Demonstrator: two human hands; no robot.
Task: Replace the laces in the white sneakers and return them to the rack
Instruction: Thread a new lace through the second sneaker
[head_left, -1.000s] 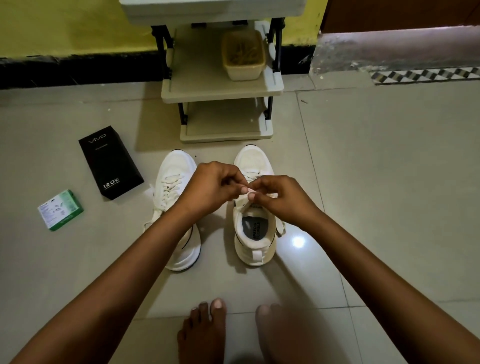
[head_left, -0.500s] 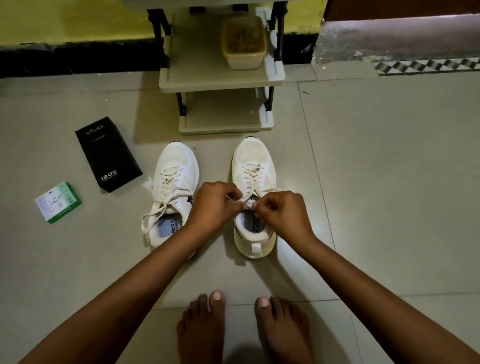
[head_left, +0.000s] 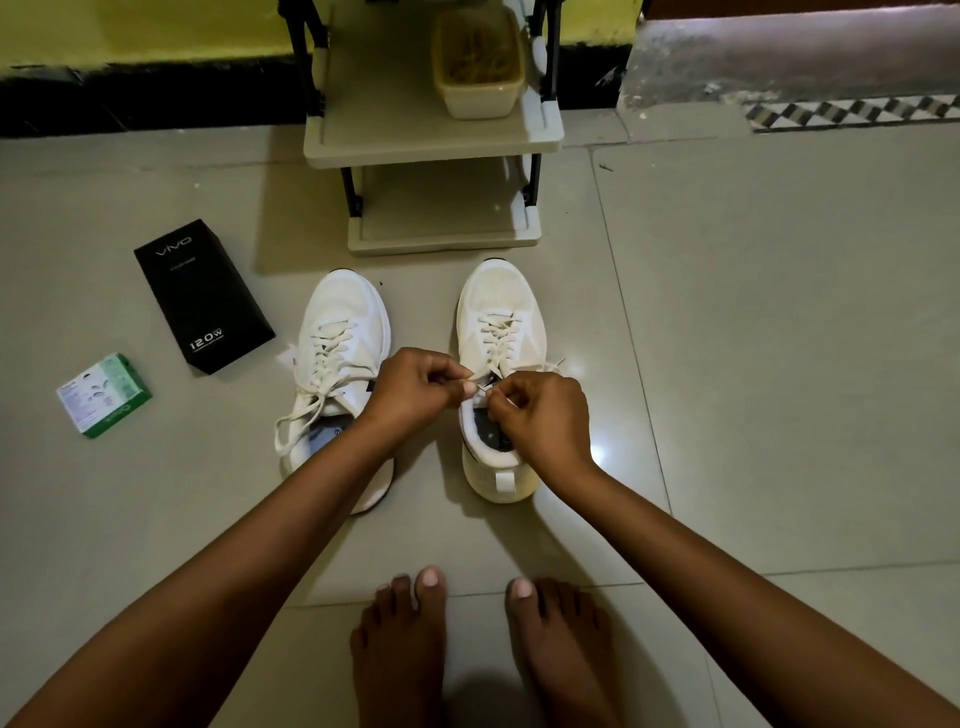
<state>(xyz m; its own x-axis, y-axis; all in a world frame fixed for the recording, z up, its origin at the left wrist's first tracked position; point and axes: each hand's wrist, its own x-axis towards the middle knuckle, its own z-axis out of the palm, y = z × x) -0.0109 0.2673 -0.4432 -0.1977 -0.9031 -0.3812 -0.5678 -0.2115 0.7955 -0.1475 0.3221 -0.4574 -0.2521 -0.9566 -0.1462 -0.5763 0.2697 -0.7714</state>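
Observation:
Two white sneakers stand side by side on the tiled floor, toes toward the rack (head_left: 431, 150). The left sneaker (head_left: 340, 332) is laced, its loose lace ends trailing off its left side. The right sneaker (head_left: 498, 312) is laced as well. My left hand (head_left: 410, 387) and my right hand (head_left: 543, 415) meet over the right sneaker's tongue, each pinching an end of its white lace (head_left: 496, 338) near the top eyelets. My right hand hides part of the shoe's opening.
A beige container (head_left: 480, 67) sits on the rack's middle shelf; the bottom shelf (head_left: 441, 208) holds nothing. A black phone box (head_left: 202, 296) and a small green-and-white box (head_left: 104, 395) lie on the floor to the left. My bare feet (head_left: 467, 649) are near the bottom edge.
The view has tilted down, so the shoes and rack sit higher in frame. Both hands stay at the right sneaker's top eyelets, pinching the lace ends slightly lower and closer to the tongue.

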